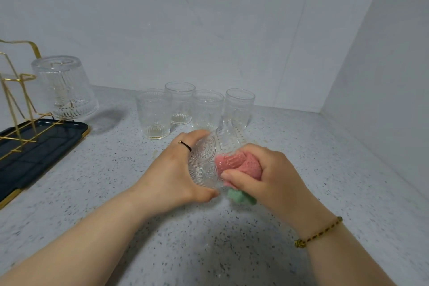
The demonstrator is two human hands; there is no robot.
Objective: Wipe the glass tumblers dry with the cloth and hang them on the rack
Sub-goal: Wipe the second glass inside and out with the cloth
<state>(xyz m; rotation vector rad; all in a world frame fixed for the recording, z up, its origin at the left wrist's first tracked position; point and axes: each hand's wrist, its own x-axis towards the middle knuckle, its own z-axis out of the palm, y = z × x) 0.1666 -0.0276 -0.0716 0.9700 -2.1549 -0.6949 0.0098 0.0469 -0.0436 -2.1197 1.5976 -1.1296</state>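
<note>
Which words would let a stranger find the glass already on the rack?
At the left edge of the speckled counter, a gold wire rack stands on a dark tray. One tumbler hangs on it, alone upside down; the four other tumblers to its right stand upright on the counter.

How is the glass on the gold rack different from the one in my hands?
The rack tumbler hangs upside down, untouched; the held tumbler lies sideways in the left hand. The rack tumbler has no cloth near it; the right hand presses the pink cloth against the held tumbler. Both are clear, patterned glass.
</note>
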